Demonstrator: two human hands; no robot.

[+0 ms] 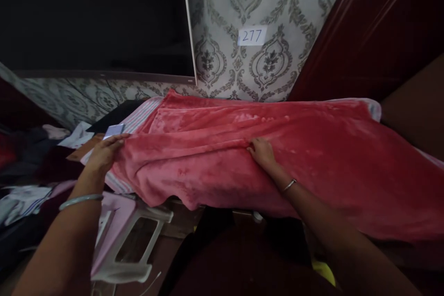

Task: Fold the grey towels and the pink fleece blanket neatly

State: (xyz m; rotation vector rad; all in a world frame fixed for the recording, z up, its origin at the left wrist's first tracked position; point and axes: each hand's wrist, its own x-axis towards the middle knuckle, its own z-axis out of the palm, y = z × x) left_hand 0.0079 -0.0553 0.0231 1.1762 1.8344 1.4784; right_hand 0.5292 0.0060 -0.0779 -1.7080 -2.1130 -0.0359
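A plush red blanket lies spread across a long surface, with soft folds running over its left half. My left hand grips the blanket's left edge, fingers on top; the thumb is hard to make out. Near the middle of the blanket, my right hand is closed on a raised fold, pinching it between thumb and fingers. Beneath the blanket, a striped cloth sticks out at the left end. Part of the blanket's front edge hangs down towards my body.
A large dark television screen stands behind on the left. A paper marked 277 is on the patterned wall. Below my left arm is a pink and white plastic stool. Piled clothes lie at far left; dark red wooden furniture rises at right.
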